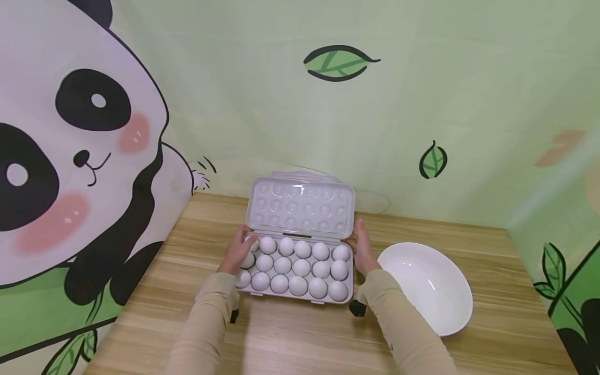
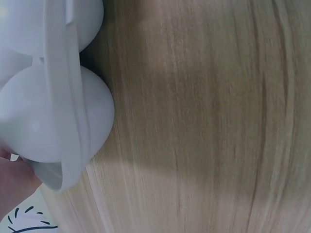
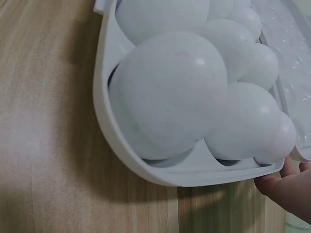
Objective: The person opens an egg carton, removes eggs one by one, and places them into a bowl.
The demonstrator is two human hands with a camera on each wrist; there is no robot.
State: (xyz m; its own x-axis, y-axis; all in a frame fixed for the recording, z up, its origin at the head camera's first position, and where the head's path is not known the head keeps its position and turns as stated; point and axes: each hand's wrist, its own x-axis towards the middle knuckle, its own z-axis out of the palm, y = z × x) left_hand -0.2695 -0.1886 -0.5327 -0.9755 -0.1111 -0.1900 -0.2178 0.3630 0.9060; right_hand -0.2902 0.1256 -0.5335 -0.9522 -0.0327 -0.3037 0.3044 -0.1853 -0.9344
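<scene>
A pale plastic egg box (image 1: pixel 289 297) full of white eggs (image 1: pixel 301 267) sits in front of me, its clear lid (image 1: pixel 300 208) folded back toward the wall. My left hand (image 1: pixel 236 252) grips the left end, thumb over the rim by the corner egg. At the right end, my right hand (image 1: pixel 364 250) holds the side near the hinge. In the right wrist view, the fingers of the right hand (image 3: pixel 286 191) reach the box's far corner. The left wrist view shows the left hand (image 2: pixel 17 179) at the tray rim (image 2: pixel 68 97), close over the table.
A large white bowl (image 1: pixel 426 281) stands right of the box, partly behind my right forearm. The wooden table (image 1: pixel 290 338) ends at a wall hanging (image 1: pixel 262 104) printed with a panda and leaves.
</scene>
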